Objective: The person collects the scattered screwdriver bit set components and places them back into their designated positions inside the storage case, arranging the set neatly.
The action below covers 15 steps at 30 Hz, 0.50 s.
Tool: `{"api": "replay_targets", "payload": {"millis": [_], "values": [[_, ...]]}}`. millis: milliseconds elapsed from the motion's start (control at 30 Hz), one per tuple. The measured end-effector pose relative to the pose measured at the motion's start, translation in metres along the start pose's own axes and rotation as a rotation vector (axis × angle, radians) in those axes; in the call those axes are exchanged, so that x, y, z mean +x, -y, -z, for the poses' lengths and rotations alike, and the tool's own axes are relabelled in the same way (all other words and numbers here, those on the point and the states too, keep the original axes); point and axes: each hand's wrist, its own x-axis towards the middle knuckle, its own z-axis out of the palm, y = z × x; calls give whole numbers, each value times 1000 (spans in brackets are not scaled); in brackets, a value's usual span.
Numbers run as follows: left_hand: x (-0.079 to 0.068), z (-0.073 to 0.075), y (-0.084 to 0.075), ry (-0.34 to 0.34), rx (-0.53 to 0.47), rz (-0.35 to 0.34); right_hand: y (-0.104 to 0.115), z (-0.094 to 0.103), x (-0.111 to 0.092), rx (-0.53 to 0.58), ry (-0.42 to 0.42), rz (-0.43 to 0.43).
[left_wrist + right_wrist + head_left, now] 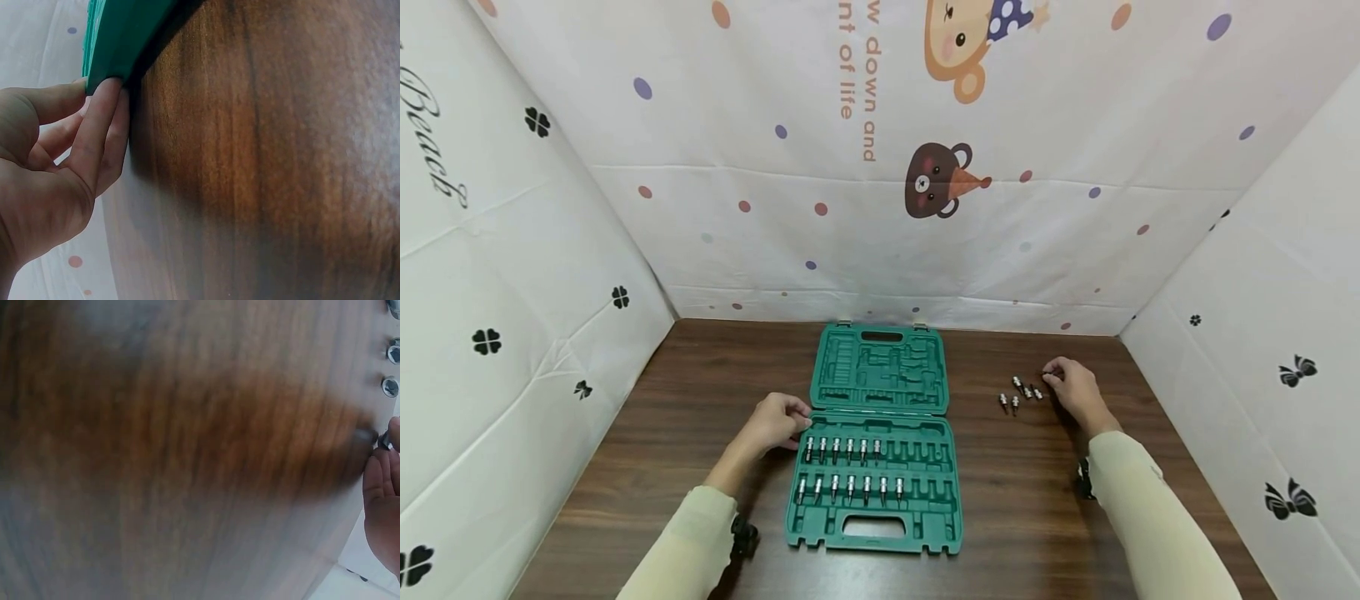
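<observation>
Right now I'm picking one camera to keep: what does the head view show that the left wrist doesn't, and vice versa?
Only the head view shows the right hand, the seated bit sockets and the loose bit sockets. Only the left wrist shows the palm of the left hand. Both show that hand at the edge of the green case, plus the wooden tabletop and dotted backdrop.

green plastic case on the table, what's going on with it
A person's left hand grips the left edge of an open green plastic case on a brown wood-grain table. The right hand pinches a small silver metal piece beside a loose cluster of similar pieces to the right of the case. Inside the case, silver metal bits sit in two rows, with unfilled slots at their right ends.
</observation>
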Motion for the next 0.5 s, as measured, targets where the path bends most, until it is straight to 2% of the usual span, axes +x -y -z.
{"api": "replay_targets", "payload": {"millis": [200,500], "values": [[1,1,1,1,-7,4,1,0,-4,11,-19,2],[2,0,1,-7,-5,10,5,3,-20,40,-107,28]]}}
